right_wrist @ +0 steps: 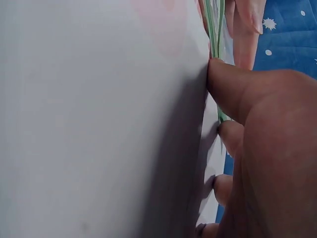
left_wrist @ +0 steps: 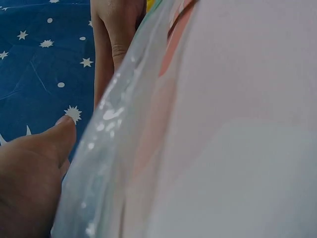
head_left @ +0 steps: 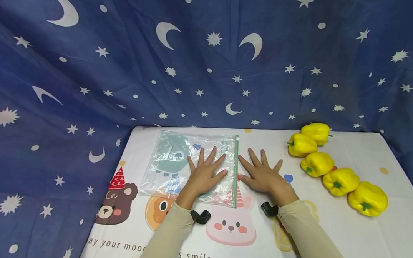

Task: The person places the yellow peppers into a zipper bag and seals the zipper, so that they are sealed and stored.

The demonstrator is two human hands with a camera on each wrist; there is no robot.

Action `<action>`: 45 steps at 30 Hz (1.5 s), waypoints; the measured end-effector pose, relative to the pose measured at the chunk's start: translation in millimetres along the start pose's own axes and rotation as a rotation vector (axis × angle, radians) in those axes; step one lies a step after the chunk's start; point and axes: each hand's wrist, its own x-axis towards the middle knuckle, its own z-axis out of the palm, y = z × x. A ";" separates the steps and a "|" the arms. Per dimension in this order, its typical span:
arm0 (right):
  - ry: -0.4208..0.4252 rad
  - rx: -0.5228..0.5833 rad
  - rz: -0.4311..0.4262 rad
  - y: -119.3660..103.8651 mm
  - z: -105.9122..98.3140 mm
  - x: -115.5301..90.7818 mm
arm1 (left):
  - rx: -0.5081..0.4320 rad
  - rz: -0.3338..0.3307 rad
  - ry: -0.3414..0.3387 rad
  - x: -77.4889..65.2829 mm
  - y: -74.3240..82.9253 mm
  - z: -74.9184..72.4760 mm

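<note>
A clear zip bag (head_left: 166,177) lies flat on the table, its green zip edge (head_left: 235,172) on the right side. My left hand (head_left: 206,175) rests on the bag with fingers spread. Just right of the zip edge, my right hand (head_left: 261,175) lies with its fingers spread on the tablecloth, thumb and index tip close to the zip. Neither hand grips anything. In the left wrist view the bag's shiny film (left_wrist: 106,124) rises slightly beside my thumb. The right wrist view has the green zip strip (right_wrist: 215,29) by the thumb tip.
Several yellow bell peppers (head_left: 340,182) lie in a slanting row at the right of the table. The white tablecloth (head_left: 333,234) carries printed cartoon animals and lettering. A blue curtain (head_left: 208,98) with moons and stars hangs behind and at the left.
</note>
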 end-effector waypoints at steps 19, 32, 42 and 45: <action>-0.052 0.003 0.011 -6.0 -2.3 1.1 | 0.069 0.036 -0.085 -5.7 -5.6 2.6; -0.018 -0.020 0.041 -6.4 3.4 2.1 | 0.102 0.035 -0.135 -5.3 -3.8 -1.3; -0.058 -0.066 0.078 -8.2 2.3 5.5 | 0.130 -0.007 -0.126 -7.0 -7.0 -2.1; -0.062 -0.070 0.082 -8.8 2.2 5.5 | 0.124 -0.015 -0.132 -7.9 -9.3 -3.6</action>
